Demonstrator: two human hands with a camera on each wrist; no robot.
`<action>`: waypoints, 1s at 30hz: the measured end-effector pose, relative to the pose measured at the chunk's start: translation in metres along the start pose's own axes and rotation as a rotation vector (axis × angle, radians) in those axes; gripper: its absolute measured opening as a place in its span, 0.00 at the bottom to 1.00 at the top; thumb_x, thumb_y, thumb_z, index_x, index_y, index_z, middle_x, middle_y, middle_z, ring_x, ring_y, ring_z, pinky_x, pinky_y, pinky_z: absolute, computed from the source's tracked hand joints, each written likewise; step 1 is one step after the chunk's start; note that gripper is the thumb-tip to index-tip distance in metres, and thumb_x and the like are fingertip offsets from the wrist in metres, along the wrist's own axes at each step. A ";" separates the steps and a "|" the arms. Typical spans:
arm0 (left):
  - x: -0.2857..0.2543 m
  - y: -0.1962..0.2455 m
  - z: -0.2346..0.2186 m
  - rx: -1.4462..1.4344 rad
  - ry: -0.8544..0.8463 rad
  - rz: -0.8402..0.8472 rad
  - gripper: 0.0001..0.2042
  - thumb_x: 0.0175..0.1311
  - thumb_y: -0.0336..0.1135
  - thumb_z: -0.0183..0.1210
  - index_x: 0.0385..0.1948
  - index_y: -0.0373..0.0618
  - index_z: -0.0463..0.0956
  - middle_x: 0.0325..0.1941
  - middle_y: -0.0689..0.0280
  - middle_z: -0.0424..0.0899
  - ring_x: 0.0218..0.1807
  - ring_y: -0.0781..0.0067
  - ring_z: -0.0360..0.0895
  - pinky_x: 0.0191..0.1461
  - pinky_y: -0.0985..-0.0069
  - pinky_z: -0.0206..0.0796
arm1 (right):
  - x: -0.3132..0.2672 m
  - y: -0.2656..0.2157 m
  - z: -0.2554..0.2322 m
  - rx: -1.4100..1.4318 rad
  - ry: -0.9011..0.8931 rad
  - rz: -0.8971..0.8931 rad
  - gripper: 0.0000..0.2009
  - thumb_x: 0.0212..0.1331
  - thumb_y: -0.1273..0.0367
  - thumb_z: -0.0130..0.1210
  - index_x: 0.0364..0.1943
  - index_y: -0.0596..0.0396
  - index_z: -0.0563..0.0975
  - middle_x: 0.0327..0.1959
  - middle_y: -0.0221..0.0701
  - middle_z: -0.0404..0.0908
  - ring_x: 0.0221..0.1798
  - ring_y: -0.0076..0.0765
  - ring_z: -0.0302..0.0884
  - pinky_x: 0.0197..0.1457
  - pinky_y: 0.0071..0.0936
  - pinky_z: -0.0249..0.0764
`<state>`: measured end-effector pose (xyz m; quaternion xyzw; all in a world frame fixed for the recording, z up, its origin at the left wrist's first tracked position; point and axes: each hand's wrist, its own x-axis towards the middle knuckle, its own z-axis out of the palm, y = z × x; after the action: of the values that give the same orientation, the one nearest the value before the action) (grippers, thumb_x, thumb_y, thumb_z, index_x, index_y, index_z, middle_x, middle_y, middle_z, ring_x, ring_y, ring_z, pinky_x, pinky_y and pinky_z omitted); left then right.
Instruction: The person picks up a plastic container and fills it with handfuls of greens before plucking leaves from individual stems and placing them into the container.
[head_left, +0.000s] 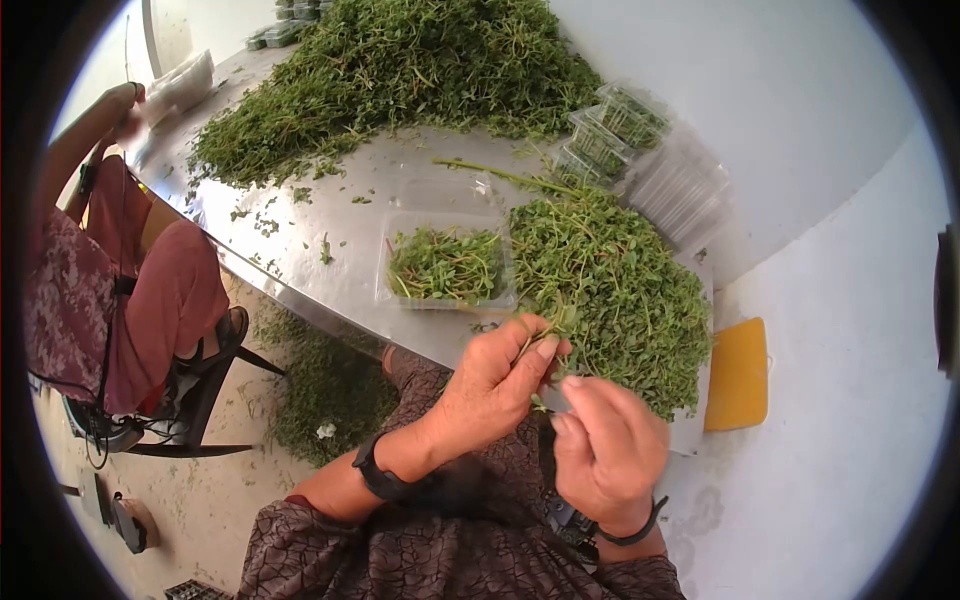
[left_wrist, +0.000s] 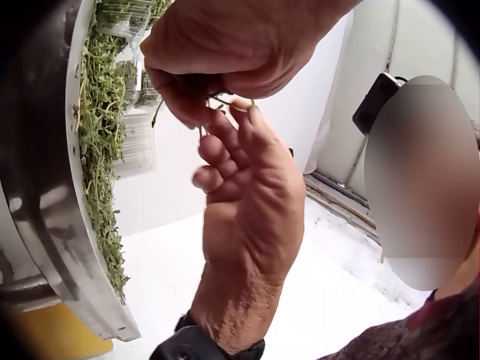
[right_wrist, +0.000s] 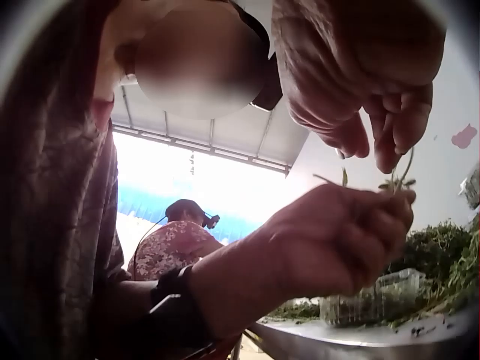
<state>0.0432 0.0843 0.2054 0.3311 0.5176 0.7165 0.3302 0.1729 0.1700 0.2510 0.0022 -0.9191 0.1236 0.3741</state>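
My left hand (head_left: 500, 370) grips a few thin green sprigs (head_left: 565, 322) between thumb and curled fingers, near the table's front edge. Close to its right, my right hand (head_left: 615, 445) has thumb and forefinger together at the lower end of the sprigs, pinching a thin stem. In the right wrist view a small leafy stem (right_wrist: 397, 184) stands up from the left fingers toward the right fingertips. An open clear plastic box (head_left: 385, 262), partly filled with leafy greens (head_left: 445, 265), sits behind the left hand. A heap of the same greens (head_left: 620, 290) lies beyond the right hand.
A large pile of greens (head_left: 420, 70) covers the far table. Filled clear boxes (head_left: 615, 130) and stacked empty containers (head_left: 680, 185) stand at the right, by the wall. A yellow board (head_left: 738, 375) hangs beside the table. Another person (head_left: 130, 290) sits at the left.
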 end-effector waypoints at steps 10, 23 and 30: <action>-0.017 -0.004 -0.016 0.567 -0.303 0.215 0.04 0.58 0.25 0.55 0.33 0.34 0.72 0.28 0.46 0.78 0.34 0.38 0.76 0.33 0.54 0.67 | 0.019 0.019 -0.007 -0.190 -0.254 -0.341 0.16 0.45 0.73 0.60 0.42 0.57 0.82 0.53 0.46 0.79 0.32 0.29 0.75 0.28 0.21 0.73; -0.028 0.006 -0.026 0.628 -0.327 0.206 0.07 0.64 0.30 0.56 0.38 0.35 0.74 0.26 0.50 0.76 0.30 0.42 0.76 0.31 0.58 0.65 | 0.002 0.026 -0.002 -0.291 -0.433 -0.308 0.14 0.44 0.72 0.61 0.39 0.58 0.80 0.23 0.27 0.68 0.26 0.29 0.71 0.24 0.25 0.69; -0.031 0.002 -0.021 0.538 -0.252 0.309 0.05 0.64 0.29 0.55 0.34 0.36 0.73 0.26 0.49 0.76 0.31 0.39 0.74 0.33 0.55 0.66 | 0.005 0.022 0.004 -0.070 -0.285 -0.172 0.07 0.41 0.76 0.57 0.27 0.55 0.75 0.15 0.29 0.64 0.18 0.31 0.68 0.21 0.28 0.67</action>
<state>0.0428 0.0477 0.1979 0.5671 0.5871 0.5491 0.1796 0.1646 0.1905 0.2472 0.0853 -0.9630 0.0577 0.2490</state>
